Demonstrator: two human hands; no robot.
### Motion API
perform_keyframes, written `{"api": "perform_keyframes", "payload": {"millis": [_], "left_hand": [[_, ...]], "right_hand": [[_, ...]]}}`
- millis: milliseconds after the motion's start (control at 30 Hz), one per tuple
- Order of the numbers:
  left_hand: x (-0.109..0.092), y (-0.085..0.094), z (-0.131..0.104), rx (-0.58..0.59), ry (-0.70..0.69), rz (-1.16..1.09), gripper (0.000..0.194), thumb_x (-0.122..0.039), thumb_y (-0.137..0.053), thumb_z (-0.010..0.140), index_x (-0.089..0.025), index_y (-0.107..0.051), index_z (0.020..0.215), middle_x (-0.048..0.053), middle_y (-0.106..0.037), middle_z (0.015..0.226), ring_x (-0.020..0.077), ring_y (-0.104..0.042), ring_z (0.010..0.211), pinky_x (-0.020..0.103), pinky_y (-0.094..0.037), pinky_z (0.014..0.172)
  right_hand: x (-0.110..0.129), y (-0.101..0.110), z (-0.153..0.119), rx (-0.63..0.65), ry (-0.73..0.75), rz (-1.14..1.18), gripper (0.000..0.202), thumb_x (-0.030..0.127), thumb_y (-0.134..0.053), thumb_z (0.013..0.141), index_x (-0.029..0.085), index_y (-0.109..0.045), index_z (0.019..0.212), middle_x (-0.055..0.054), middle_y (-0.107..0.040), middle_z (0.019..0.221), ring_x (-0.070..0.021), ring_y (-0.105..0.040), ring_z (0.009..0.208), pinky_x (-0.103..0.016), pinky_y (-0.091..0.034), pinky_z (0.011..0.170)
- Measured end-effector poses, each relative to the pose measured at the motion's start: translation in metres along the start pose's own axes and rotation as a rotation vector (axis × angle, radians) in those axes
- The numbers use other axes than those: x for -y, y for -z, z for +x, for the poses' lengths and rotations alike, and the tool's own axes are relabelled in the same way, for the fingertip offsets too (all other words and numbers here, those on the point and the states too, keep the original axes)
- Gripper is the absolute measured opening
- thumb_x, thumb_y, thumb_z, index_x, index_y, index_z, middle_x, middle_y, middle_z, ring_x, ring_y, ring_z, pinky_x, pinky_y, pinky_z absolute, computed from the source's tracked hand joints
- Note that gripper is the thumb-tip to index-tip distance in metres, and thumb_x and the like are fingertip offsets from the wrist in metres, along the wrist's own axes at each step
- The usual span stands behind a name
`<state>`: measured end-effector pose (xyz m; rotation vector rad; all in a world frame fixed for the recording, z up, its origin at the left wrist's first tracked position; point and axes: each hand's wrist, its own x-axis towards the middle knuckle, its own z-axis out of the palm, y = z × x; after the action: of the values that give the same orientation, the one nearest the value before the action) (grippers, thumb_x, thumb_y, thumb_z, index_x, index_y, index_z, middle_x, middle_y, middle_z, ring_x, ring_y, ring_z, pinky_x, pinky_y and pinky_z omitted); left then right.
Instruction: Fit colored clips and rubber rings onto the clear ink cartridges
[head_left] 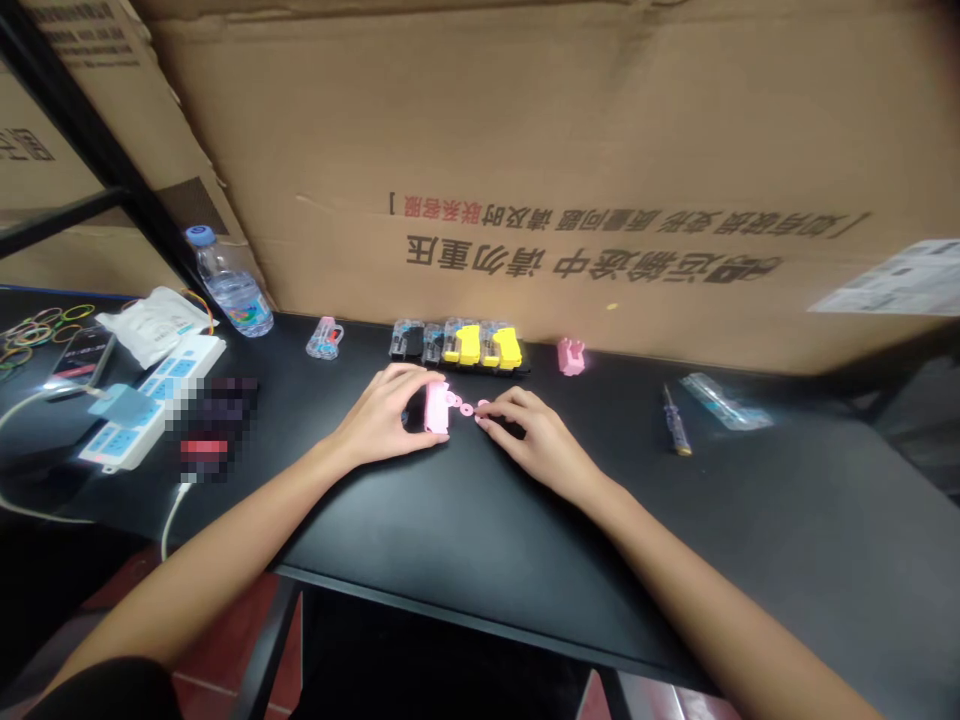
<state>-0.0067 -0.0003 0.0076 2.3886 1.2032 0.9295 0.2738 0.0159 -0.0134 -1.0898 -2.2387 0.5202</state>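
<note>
My left hand [386, 415] grips a pink plastic housing [437, 409] between thumb and fingers, low over the black table. Just right of it, small pink rings [466, 409] lie on the tabletop between my two hands. My right hand [529, 430] is closed in a pinch, its fingertips at another small pink ring [483, 405] that they partly hide. Behind my hands stands a row of clear plastic pieces with black and yellow parts [466, 344]. Another pink piece [571, 356] sits upright farther right.
A tall cardboard box [570, 120] walls off the back. To the left are a water bottle [231, 285], a power strip [154, 400], a phone [81, 358], a white packet [157, 325] and a clear toy-like piece [325, 340]. A screwdriver [676, 422] and a plastic bag [726, 400] lie right.
</note>
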Motion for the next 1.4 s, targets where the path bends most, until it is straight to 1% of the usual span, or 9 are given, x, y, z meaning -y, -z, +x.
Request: {"api": "perform_keyframes", "payload": {"millis": [133, 367, 533, 700, 933, 1033, 1133, 1267, 1400], "left_hand": [[-0.004, 0.000, 0.000, -0.008, -0.017, 0.007, 0.066, -0.041, -0.091, 0.081, -0.027, -0.062, 0.138, 0.009, -0.072, 0.136, 0.0321, -0.060, 0.133, 0.053, -0.049, 0.116], [-0.005, 0.001, 0.000, 0.018, -0.002, 0.018, 0.066, -0.043, -0.089, 0.082, -0.028, -0.061, 0.139, 0.009, -0.072, 0.136, 0.0329, -0.061, 0.132, 0.053, -0.047, 0.115], [-0.003, 0.000, -0.001, -0.012, -0.023, 0.019, 0.065, -0.042, -0.090, 0.082, -0.027, -0.061, 0.138, 0.008, -0.073, 0.135, 0.0316, -0.061, 0.130, 0.052, -0.047, 0.114], [-0.004, -0.003, -0.001, 0.031, -0.032, 0.028, 0.064, -0.044, -0.089, 0.082, -0.027, -0.061, 0.137, 0.009, -0.072, 0.134, 0.0324, -0.061, 0.129, 0.052, -0.047, 0.114], [-0.004, -0.005, 0.000, 0.039, -0.044, 0.037, 0.064, -0.044, -0.088, 0.083, -0.025, -0.061, 0.137, 0.009, -0.072, 0.134, 0.0315, -0.061, 0.128, 0.050, -0.046, 0.115], [-0.001, -0.007, -0.001, 0.070, -0.034, 0.044, 0.065, -0.045, -0.087, 0.085, -0.025, -0.059, 0.141, 0.010, -0.071, 0.139, 0.0319, -0.060, 0.132, 0.051, -0.046, 0.116], [0.000, -0.007, -0.002, 0.085, -0.032, 0.059, 0.067, -0.045, -0.087, 0.085, -0.024, -0.059, 0.143, 0.011, -0.070, 0.141, 0.0319, -0.059, 0.134, 0.051, -0.044, 0.117], [-0.003, -0.005, -0.001, 0.074, -0.041, 0.071, 0.068, -0.044, -0.089, 0.084, -0.023, -0.060, 0.142, 0.010, -0.072, 0.138, 0.0319, -0.061, 0.131, 0.050, -0.044, 0.115], [-0.007, -0.004, -0.001, 0.053, -0.062, 0.076, 0.073, -0.051, -0.092, 0.080, -0.023, -0.062, 0.140, 0.010, -0.073, 0.136, 0.0330, -0.061, 0.130, 0.051, -0.041, 0.116]], "right_hand": [[0.001, 0.001, -0.002, 0.072, 0.032, 0.028, 0.019, 0.037, -0.063, 0.105, 0.029, -0.079, 0.111, -0.010, -0.073, 0.109, -0.0294, -0.072, 0.102, -0.051, -0.063, 0.094], [0.003, 0.001, -0.002, 0.074, 0.017, 0.026, 0.018, 0.038, -0.064, 0.104, 0.029, -0.077, 0.111, -0.009, -0.075, 0.110, -0.0285, -0.072, 0.096, -0.048, -0.063, 0.087], [0.006, 0.005, 0.000, 0.086, 0.023, 0.082, 0.015, 0.035, -0.062, 0.104, 0.027, -0.071, 0.096, -0.007, -0.073, 0.097, -0.0237, -0.068, 0.081, -0.040, -0.061, 0.077], [0.008, 0.009, 0.002, 0.056, -0.048, 0.148, 0.022, 0.040, -0.059, 0.105, 0.024, -0.068, 0.091, -0.006, -0.073, 0.088, -0.0209, -0.067, 0.071, -0.035, -0.056, 0.068], [0.011, 0.009, 0.000, 0.021, -0.263, 0.343, 0.028, 0.053, -0.062, 0.103, 0.025, -0.062, 0.104, -0.003, -0.075, 0.083, -0.0218, -0.076, 0.070, -0.036, -0.060, 0.073], [0.010, 0.005, 0.000, -0.018, -0.261, 0.401, 0.029, 0.054, -0.066, 0.100, 0.025, -0.063, 0.101, -0.005, -0.078, 0.087, -0.0238, -0.079, 0.077, -0.038, -0.063, 0.077], [0.007, 0.001, 0.001, -0.059, -0.255, 0.445, 0.032, 0.054, -0.075, 0.092, 0.024, -0.066, 0.096, -0.009, -0.080, 0.093, -0.0263, -0.079, 0.085, -0.042, -0.065, 0.083], [0.009, -0.001, 0.002, -0.046, -0.312, 0.533, 0.037, 0.057, -0.079, 0.088, 0.022, -0.068, 0.090, -0.010, -0.080, 0.088, -0.0260, -0.079, 0.082, -0.044, -0.065, 0.084], [0.022, -0.007, 0.001, -0.063, -0.343, 0.690, 0.041, 0.059, -0.082, 0.087, 0.023, -0.062, 0.089, -0.008, -0.080, 0.087, -0.0244, -0.080, 0.081, -0.043, -0.065, 0.084]]}}
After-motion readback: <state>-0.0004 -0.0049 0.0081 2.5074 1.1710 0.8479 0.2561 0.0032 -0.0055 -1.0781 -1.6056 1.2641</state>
